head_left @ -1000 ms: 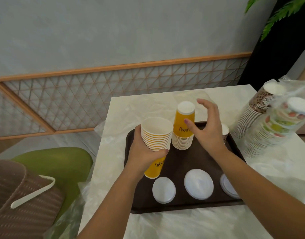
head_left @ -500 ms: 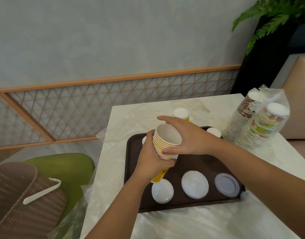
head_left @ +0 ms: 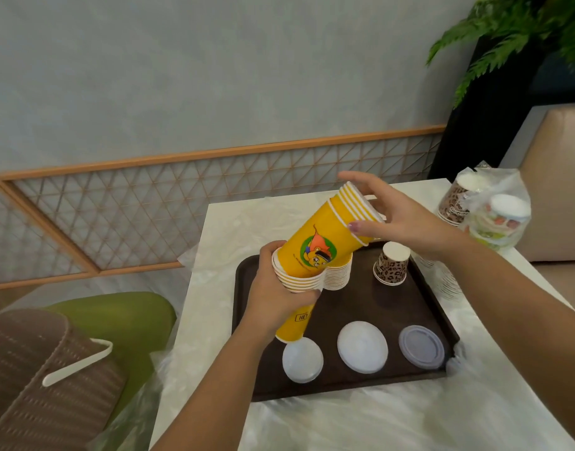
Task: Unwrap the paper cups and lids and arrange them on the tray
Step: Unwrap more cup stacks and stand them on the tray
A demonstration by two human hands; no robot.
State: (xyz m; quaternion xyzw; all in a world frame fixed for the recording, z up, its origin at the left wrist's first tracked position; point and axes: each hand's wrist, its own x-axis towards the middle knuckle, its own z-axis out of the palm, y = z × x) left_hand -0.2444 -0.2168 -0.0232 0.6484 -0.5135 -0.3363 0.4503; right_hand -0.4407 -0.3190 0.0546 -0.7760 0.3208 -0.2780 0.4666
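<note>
A white marble-look table [head_left: 409,424] carries a dark brown tray [head_left: 370,307]. At about two o'clock from the tray, a clear plastic bag [head_left: 494,216] holds more cups that have not been unwrapped.

Above the tray's nine o'clock side, the person holds two nested bunches of yellow cups. The left hand [head_left: 276,297] wraps curled fingers around the lower yellow stack [head_left: 299,281], just under its rims. The right hand [head_left: 400,219] pinches the rim end of the upper yellow stack [head_left: 328,239] between thumb and curled fingers, tilting it toward one o'clock as its base sits inside the lower one.

Behind them stands an upside-down cup stack [head_left: 339,275]. A leopard-print cup [head_left: 391,263] stands upside down at the tray's one o'clock. Three lids lie along the six o'clock edge: small white lid [head_left: 302,361], large white lid [head_left: 362,346], grey lid [head_left: 421,346].

To separate cleanly, it seems wise to pull along the stack's axis with a slight twist, gripping lightly so the paper rims stay round.
</note>
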